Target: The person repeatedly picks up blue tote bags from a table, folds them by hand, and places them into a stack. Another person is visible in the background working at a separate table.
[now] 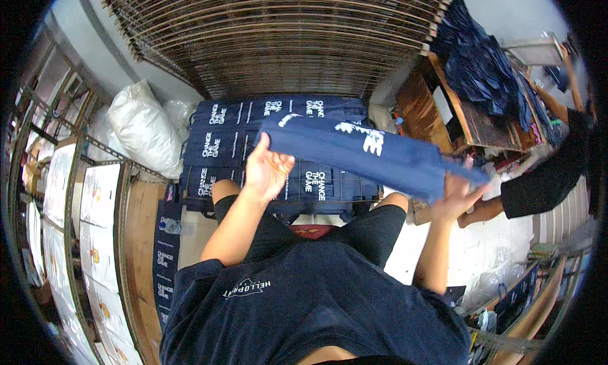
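Observation:
A navy cloth piece [354, 151] with white print is stretched in the air between my two hands, slightly blurred by motion. My left hand [269, 169] is at its left end, thumb up against the edge and fingers curled. At the other end, my right hand [453, 197] grips the cloth, its fingers partly hidden behind the fabric. Below and beyond it, flat navy cloth pieces [218, 143] with white print lie in rows on a rack in front of my knees.
Overhead beyond the rows hangs a stack of slatted racks [285, 36]. A white plastic sack [142, 124] stands at left, near shelves of white boxes [98, 238]. To the right, a navy fabric heap [481, 55] lies on a wooden cabinet [437, 105]; another person's leg [538, 188] is nearby.

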Tool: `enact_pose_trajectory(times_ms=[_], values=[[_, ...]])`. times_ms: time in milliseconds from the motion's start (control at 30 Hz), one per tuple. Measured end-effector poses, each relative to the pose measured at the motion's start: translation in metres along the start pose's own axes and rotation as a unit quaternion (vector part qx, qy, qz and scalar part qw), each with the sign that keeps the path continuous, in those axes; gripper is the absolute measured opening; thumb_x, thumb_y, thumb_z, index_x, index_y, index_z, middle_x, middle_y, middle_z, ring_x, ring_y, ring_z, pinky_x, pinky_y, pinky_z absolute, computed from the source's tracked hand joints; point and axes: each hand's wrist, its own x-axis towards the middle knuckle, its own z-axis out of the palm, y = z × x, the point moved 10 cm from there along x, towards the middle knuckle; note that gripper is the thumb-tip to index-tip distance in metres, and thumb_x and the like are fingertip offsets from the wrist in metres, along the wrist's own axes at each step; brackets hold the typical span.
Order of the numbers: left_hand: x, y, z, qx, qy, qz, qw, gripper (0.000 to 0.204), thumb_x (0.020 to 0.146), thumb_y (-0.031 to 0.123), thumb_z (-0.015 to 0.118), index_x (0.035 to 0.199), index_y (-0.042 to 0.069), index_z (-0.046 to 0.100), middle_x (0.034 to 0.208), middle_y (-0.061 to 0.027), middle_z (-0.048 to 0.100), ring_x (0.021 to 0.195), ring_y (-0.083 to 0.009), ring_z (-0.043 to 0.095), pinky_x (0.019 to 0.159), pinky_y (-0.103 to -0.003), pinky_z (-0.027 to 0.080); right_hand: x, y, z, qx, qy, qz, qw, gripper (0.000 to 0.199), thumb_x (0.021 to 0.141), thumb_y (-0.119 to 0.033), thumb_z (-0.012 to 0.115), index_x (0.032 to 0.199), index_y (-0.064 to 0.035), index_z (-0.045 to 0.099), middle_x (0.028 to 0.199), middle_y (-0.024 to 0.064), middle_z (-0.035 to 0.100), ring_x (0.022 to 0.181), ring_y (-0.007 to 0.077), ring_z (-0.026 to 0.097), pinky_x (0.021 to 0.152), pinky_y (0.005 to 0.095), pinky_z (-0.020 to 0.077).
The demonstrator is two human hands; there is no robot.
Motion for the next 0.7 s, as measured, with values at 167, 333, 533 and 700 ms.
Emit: enact_pose_trajectory(times_ms=[167,333,533,700], values=[[-0.028,-0.042,-0.100,0.163,0.160,-0.022,0.973,0.047,0.098,0.042,0.039,0.113,-0.002,0.047,0.100,-0.0174,0.062,0.076,-0.0248,0.067,0.067,-0.034,0.058,-0.081,0.175,-0.046,0.104,-0.189,0.343,0.914,0.098,0.072,-0.079,0.044,0.139,-0.0096,0.032,0.138,0.0140,0.042,0.116,0.0357,0.050,0.095,0.0518,0.0441],[-0.047,-0.030,-0.212,0.549,0.264,-0.114,0.785,0.047,0.098,0.033,0.040,0.090,-0.011,0.051,0.071,-0.0182,0.065,0.062,-0.0275,0.066,0.063,-0.035,0.055,-0.055,0.283,-0.146,-0.150,-0.027,0.476,0.866,0.042,0.078,0.002,0.056,0.118,-0.0099,0.050,0.114,0.0087,0.056,0.104,0.0259,0.056,0.082,0.0411,0.0513],[-0.011,0.005,-0.277,0.741,0.226,-0.068,0.629,0.042,0.092,0.028,0.047,0.071,-0.007,0.058,0.063,-0.0180,0.063,0.062,-0.0288,0.066,0.064,-0.042,0.051,-0.045,0.317,-0.125,-0.420,-0.084,0.478,0.767,0.039,0.078,0.000,0.057,0.114,-0.0063,0.044,0.114,0.0124,0.051,0.100,0.0282,0.056,0.073,0.0467,0.0498],[-0.002,0.051,-0.276,0.584,0.292,-0.069,0.754,0.029,0.080,0.019,0.056,0.078,-0.010,0.060,0.066,-0.0193,0.063,0.061,-0.0253,0.064,0.057,-0.036,0.049,-0.003,0.347,-0.095,-0.402,-0.129,0.402,0.812,0.039,0.077,0.001,0.060,0.112,-0.0046,0.044,0.112,0.0124,0.051,0.102,0.0281,0.054,0.077,0.0505,0.0483]])
